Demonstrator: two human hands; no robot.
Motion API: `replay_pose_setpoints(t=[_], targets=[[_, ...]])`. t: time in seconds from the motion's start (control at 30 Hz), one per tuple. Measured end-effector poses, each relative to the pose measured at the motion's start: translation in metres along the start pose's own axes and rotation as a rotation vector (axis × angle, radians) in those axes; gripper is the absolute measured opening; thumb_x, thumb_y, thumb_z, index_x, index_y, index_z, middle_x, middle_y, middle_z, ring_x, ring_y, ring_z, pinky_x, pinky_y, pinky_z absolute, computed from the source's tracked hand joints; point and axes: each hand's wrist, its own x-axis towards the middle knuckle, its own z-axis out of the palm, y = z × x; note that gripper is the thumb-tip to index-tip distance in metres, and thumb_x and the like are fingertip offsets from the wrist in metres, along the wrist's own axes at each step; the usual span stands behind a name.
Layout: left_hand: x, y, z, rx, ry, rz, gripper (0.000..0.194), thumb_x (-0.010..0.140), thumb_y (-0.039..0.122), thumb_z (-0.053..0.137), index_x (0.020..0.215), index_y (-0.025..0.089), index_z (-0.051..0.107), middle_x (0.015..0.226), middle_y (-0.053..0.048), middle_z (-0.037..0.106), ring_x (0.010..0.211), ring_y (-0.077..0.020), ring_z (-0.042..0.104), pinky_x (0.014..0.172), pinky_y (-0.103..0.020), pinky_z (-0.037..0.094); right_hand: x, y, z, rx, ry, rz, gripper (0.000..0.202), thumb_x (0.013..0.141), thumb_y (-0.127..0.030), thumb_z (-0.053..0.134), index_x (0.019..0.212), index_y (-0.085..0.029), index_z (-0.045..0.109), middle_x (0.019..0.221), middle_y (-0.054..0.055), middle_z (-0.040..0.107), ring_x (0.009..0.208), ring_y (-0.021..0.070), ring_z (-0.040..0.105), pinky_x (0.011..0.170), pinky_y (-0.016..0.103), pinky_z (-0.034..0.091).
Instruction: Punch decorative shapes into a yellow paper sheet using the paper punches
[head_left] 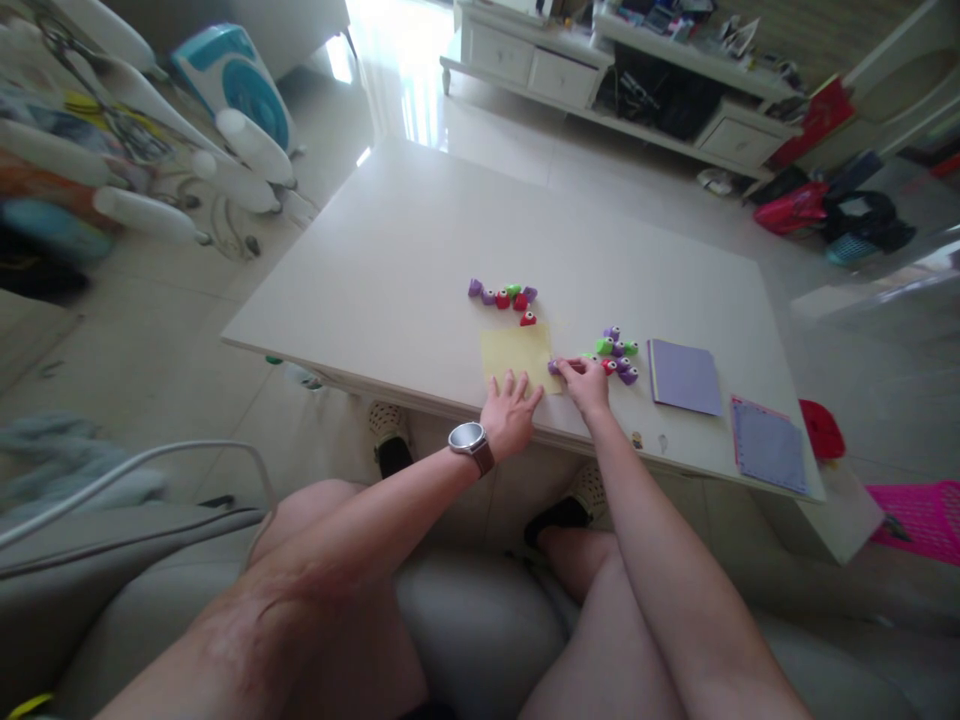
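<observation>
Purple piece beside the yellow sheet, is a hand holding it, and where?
The right hand's fingertips meet the purple piece on its right side; a firm grip can't be confirmed. The left hand lies spread on the yellow sheet.

Window glare up top, edges stretched (and rather smeared).

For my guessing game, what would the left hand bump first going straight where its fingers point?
Probably the little red piece beyond the yellow paper, if the left hand slides low; depth is unclear.
</observation>
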Motion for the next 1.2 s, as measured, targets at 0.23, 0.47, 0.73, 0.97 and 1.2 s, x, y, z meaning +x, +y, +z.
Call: replay_pose_setpoints(t=[0.23,0.47,0.73,0.97,1.2], targets=[[-0.002,0.001,-0.001,0.013,0.001,-0.005,0.068,0.099,0.027,0.052,0.165,0.018,0.036,0.172,-0.019,0.031,0.158,-0.0434,0.027,0.126,-0.064,0.027,0.003,0.005,0.001,0.013,-0.012,0.011,0.036,0.075,-0.055,0.077,0.079,-0.02,0.069,0.08,0.008,0.076,0.077,0.0222,0.071,0.08,0.034,0.056],[0.0,-0.001,0.002,0.003,0.023,0.007,0.068,0.098,0.028,0.052,0.164,0.018,0.038,0.172,-0.017,0.033,0.157,-0.0431,0.029,0.126,-0.06,0.028,0.003,0.005,0.0,0.002,-0.016,0.007,0.037,0.075,-0.056,0.078,0.08,-0.02,0.068,0.079,0.007,0.075,0.074,0.0208,0.069,0.077,0.033,0.054],[0.0,0.0,0.002,-0.007,0.013,0.01,0.069,0.098,0.026,0.053,0.164,0.016,0.037,0.172,-0.018,0.033,0.157,-0.0443,0.028,0.127,-0.06,0.026,0.005,0.004,0.002,0.001,-0.002,0.042,0.036,0.072,-0.052,0.081,0.078,-0.02,0.066,0.077,0.006,0.074,0.071,0.0202,0.068,0.072,0.031,0.053],[0.0,0.0,0.003,-0.002,0.025,0.008,0.07,0.097,0.027,0.055,0.163,0.016,0.037,0.171,-0.019,0.033,0.158,-0.0441,0.028,0.127,-0.06,0.026,0.005,-0.005,0.005,-0.056,0.054,0.078,0.028,0.07,-0.042,0.081,0.075,-0.021,0.063,0.076,0.006,0.074,0.069,0.0215,0.069,0.064,0.031,0.051],[0.0,-0.001,0.006,-0.001,0.024,0.008,0.071,0.096,0.027,0.055,0.164,0.015,0.037,0.172,-0.019,0.032,0.157,-0.0452,0.028,0.127,-0.061,0.025,0.003,-0.019,0.012,-0.118,0.096,0.051,0.027,0.069,-0.032,0.078,0.066,-0.025,0.052,0.068,0.001,0.067,0.065,0.0195,0.063,0.062,0.03,0.047]])
